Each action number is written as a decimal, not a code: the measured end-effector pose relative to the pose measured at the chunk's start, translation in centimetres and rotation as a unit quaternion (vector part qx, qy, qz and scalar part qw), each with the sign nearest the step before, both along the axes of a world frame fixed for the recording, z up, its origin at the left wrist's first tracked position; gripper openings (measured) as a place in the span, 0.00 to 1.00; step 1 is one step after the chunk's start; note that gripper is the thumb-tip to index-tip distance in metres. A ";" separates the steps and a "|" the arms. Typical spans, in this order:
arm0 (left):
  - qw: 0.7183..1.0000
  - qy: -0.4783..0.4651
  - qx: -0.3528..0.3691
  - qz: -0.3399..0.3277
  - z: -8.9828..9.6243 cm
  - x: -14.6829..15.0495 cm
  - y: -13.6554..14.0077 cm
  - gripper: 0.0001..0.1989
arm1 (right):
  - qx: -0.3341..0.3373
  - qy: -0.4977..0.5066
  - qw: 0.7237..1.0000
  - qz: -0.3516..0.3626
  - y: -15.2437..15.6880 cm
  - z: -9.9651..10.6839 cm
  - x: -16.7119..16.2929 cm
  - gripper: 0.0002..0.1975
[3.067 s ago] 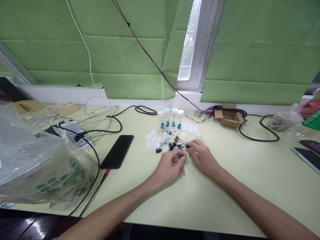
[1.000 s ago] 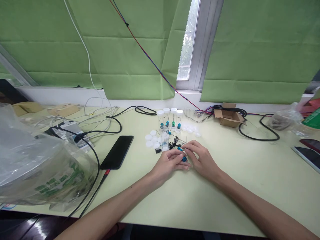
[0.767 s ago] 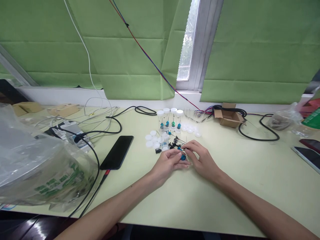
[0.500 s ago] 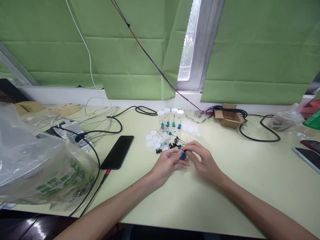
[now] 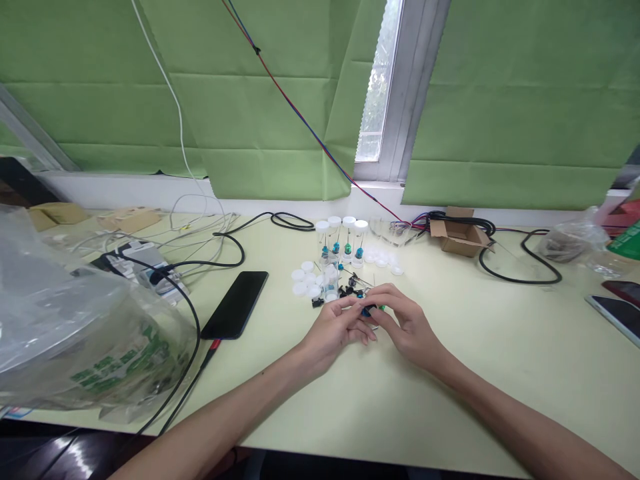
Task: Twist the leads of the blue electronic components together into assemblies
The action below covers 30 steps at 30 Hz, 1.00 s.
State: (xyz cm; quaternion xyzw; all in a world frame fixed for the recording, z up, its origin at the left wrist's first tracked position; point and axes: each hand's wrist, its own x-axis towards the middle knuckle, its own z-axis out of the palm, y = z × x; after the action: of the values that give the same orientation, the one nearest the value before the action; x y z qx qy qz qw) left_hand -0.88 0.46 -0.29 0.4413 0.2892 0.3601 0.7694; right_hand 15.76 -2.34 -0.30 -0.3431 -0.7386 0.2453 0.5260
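Observation:
My left hand and my right hand meet over the table, fingertips together. Between them is a small blue and black piece, partly covered by the fingers, so its exact kind does not show. A bit of green peeks out by the right fingers. Just beyond the hands lies a loose pile of small black and blue parts with thin pins. A clear tube stands beside the pile. Behind it, several capped clear tubes stand upright with blue or green pieces inside.
White caps lie left of the clear tube, more caps to its right. A black phone rests left of my arms. A plastic bag and cables fill the left side. A small cardboard box stands back right.
The blue and black piece has turned between my fingers, showing more black and less blue. My right fingers have shifted over it, and a bit of green now shows.

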 end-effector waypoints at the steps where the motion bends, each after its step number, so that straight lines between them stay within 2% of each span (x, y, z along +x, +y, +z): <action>1: 1.000 -0.001 0.000 0.001 0.0 0.0 0.0 0.13 | 0.000 -0.001 1.000 -0.002 0.0 0.0 0.0 0.13; 6: 1.000 -0.003 0.004 0.004 -0.1 -0.1 0.1 0.13 | 0.019 -0.015 1.000 -0.012 -0.2 0.2 0.0 0.14; 11: 1.000 0.002 0.015 0.002 0.1 -0.2 0.0 0.14 | 0.080 -0.042 0.995 -0.035 -0.2 0.1 0.0 0.16; 19: 0.998 0.001 0.058 0.004 0.6 -0.2 -0.3 0.16 | 0.182 -0.077 0.975 -0.097 -0.3 0.5 0.0 0.18; 25: 0.997 -0.006 0.070 -0.022 1.1 0.0 -0.7 0.15 | 0.234 -0.080 0.959 -0.138 -0.5 0.5 0.0 0.20; 30: 0.993 -0.008 0.109 -0.037 1.2 0.0 -0.9 0.15 | 0.259 -0.078 0.949 -0.160 -0.7 0.6 0.1 0.21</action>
State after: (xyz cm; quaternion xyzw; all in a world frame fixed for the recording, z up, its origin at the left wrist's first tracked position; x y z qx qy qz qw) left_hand -0.85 -0.45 0.93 0.5301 0.2253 0.3647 0.7316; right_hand 15.91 -3.03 0.31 -0.3266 -0.7507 -0.0689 0.5700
